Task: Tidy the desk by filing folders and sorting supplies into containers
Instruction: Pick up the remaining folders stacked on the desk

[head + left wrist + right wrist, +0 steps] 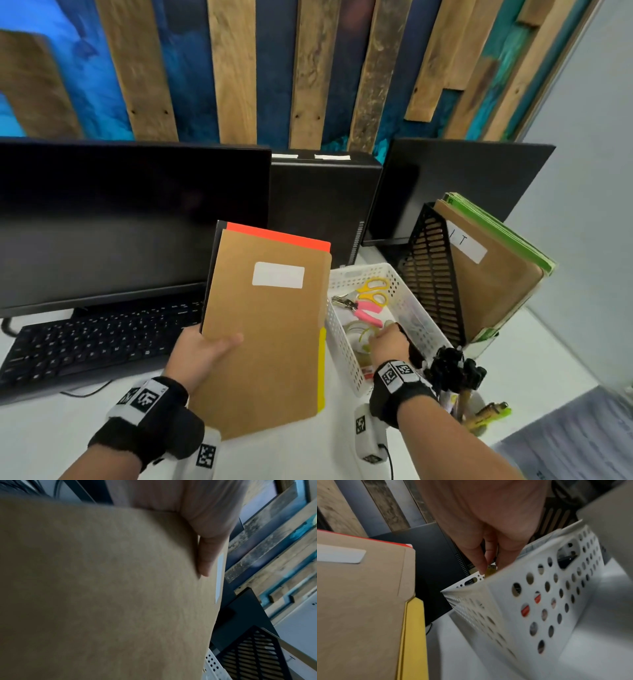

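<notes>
Folders [267,329] — brown on top, red, yellow and black edges behind — gripped by the left hand [202,356], thumb across the brown cover, raised above the desk [308,452]. Just right of them, the right hand [387,346] reaches into the white basket [346,363], fingertips [483,566] pinching a small yellowish item [490,570] — unidentifiable. Beyond that hand: scissors [373,291]; rack [431,274] further right.

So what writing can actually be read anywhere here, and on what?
"I T": handwritten on the white label of the brown folder in the black file holder.
Blank, as far as it shows: the white label on the brown folder that the left hand holds.
Too small to read: the keyboard keys.
Square coded markers, no words: the wristbands.
</notes>
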Demonstrator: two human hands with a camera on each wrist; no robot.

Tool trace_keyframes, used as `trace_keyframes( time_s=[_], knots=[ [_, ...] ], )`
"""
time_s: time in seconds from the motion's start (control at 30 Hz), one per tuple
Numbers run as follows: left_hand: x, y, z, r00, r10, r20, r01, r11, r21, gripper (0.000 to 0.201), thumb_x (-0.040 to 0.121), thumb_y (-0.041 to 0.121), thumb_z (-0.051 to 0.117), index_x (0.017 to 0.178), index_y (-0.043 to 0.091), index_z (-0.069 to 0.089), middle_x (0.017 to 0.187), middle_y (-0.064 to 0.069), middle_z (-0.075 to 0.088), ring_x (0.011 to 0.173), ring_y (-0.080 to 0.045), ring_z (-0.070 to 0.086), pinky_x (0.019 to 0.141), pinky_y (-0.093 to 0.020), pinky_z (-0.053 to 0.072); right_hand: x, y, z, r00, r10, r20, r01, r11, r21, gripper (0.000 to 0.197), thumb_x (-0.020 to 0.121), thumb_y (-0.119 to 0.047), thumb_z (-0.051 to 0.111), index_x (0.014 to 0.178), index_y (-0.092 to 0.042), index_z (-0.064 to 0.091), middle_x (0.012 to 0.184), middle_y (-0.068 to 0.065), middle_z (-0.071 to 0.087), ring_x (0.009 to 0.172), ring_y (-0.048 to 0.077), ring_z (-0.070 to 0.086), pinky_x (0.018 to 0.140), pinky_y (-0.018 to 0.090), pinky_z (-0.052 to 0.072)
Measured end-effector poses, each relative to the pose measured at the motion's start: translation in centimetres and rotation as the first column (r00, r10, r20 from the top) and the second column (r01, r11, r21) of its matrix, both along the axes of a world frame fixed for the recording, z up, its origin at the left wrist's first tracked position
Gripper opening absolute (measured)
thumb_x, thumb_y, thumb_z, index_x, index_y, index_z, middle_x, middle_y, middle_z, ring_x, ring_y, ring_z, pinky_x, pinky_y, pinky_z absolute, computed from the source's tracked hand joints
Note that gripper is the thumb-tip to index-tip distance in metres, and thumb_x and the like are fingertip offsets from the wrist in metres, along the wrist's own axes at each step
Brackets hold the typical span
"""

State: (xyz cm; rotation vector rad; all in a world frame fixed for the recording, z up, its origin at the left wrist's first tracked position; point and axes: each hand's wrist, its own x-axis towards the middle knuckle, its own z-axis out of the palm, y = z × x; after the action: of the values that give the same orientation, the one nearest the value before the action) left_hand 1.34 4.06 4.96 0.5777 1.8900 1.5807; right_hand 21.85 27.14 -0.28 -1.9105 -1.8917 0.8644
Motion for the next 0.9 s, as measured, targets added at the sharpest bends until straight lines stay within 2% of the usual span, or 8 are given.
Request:
trace_keyframes(
  time_s=[0.13, 0.2, 0.27, 0.53, 0.63, 0.7, 0.8, 0.9],
  knots=[
    [0.5, 0.0, -0.5, 0.999, 0.038, 0.001, -0.038, 0.999, 0.002, 0.013, 0.075, 0.007, 0.075, 0.082, 0.017, 0.069, 0.075, 0.004, 0.075, 0.078, -0.024, 0.070, 0.070, -0.032, 0.053, -0.2, 0.7, -0.3, 0.991, 0.039, 0.124, -0.035, 0.999, -0.032, 0.031, 0.089, -0.009, 0.047, 0.120, -0.002, 0.049, 0.115, 0.019, 0.063, 0.108, 0.034, 0.060, 0.089, 0.037, 0.050],
    [0.6, 0.0, -0.7, 0.999, 0.049, 0.002, -0.049, 0.999, 0.002, 0.013, 0.075, 0.007, 0.074, 0.083, 0.017, 0.069, 0.083, -0.002, 0.074, 0.079, -0.025, 0.070, 0.073, -0.034, 0.054, 0.0, 0.6, -0.4, 0.983, 0.081, 0.163, -0.077, 0.997, -0.031, 0.032, 0.093, -0.010, 0.043, 0.122, -0.002, 0.050, 0.118, 0.015, 0.062, 0.113, 0.030, 0.058, 0.093, 0.033, 0.047],
    [0.6, 0.0, -0.9, 0.999, 0.050, 0.003, -0.050, 0.999, 0.002, 0.012, 0.076, 0.007, 0.074, 0.084, 0.015, 0.070, 0.086, -0.005, 0.074, 0.079, -0.026, 0.070, 0.074, -0.035, 0.054, 0.2, 0.6, -0.4, 0.991, 0.099, 0.090, -0.101, 0.995, 0.016, 0.034, 0.096, -0.012, 0.036, 0.124, -0.004, 0.053, 0.121, 0.009, 0.060, 0.117, 0.023, 0.055, 0.098, 0.029, 0.044],
    [0.1, 0.3, -0.5, 0.999, 0.019, 0.047, -0.020, 1.000, 0.019, 0.014, 0.076, 0.002, 0.072, 0.085, 0.012, 0.068, 0.087, -0.008, 0.073, 0.080, -0.028, 0.069, 0.073, -0.033, 0.053, 0.3, -0.1, 1.9, 0.957, 0.211, 0.197, -0.203, 0.977, -0.058, 0.034, 0.095, -0.012, 0.041, 0.125, -0.003, 0.053, 0.128, 0.013, 0.055, 0.120, 0.026, 0.052, 0.096, 0.027, 0.040],
    [-0.2, 0.3, -0.3, 0.998, 0.012, 0.063, -0.013, 1.000, 0.020, 0.014, 0.075, 0.000, 0.073, 0.083, 0.011, 0.070, 0.083, -0.007, 0.074, 0.079, -0.029, 0.069, 0.074, -0.035, 0.053, -0.2, -0.9, 2.7, 0.982, 0.188, -0.032, -0.188, 0.982, 0.014, 0.033, 0.091, -0.013, 0.050, 0.123, -0.007, 0.056, 0.123, 0.014, 0.061, 0.112, 0.028, 0.056, 0.083, 0.024, 0.040],
    [-0.5, 0.1, -0.2, 0.997, 0.001, 0.076, -0.003, 1.000, 0.026, 0.015, 0.074, -0.001, 0.073, 0.086, 0.009, 0.070, 0.084, -0.009, 0.074, 0.078, -0.028, 0.069, 0.074, -0.035, 0.053, -1.0, -2.1, 3.1, 0.950, 0.225, -0.217, -0.222, 0.974, 0.035, 0.035, 0.089, -0.022, 0.058, 0.121, -0.008, 0.058, 0.118, 0.012, 0.064, 0.109, 0.026, 0.058, 0.088, 0.023, 0.040],
    [-0.7, -0.2, -0.1, 0.996, -0.030, 0.089, 0.028, 0.999, 0.026, 0.018, 0.074, 0.000, 0.074, 0.090, 0.006, 0.069, 0.089, -0.013, 0.073, 0.080, -0.029, 0.069, 0.075, -0.035, 0.054, -2.3, -3.7, 2.8, 0.840, 0.219, -0.496, -0.297, 0.951, -0.083, 0.050, 0.080, -0.033, 0.071, 0.121, -0.007, 0.057, 0.113, 0.008, 0.065, 0.110, 0.023, 0.059, 0.101, 0.038, 0.045],
    [-0.8, -0.8, -0.2, 0.991, -0.066, 0.114, 0.063, 0.998, 0.027, 0.018, 0.073, -0.002, 0.074, 0.089, 0.006, 0.069, 0.090, -0.014, 0.073, 0.081, -0.031, 0.069, 0.074, -0.036, 0.055, -2.7, -5.2, 2.7, 0.687, 0.142, -0.713, -0.406, 0.889, -0.214, 0.044, 0.076, -0.024, 0.073, 0.114, -0.006, 0.062, 0.109, 0.007, 0.069, 0.103, 0.021, 0.065, 0.086, 0.030, 0.052]
  ],
)
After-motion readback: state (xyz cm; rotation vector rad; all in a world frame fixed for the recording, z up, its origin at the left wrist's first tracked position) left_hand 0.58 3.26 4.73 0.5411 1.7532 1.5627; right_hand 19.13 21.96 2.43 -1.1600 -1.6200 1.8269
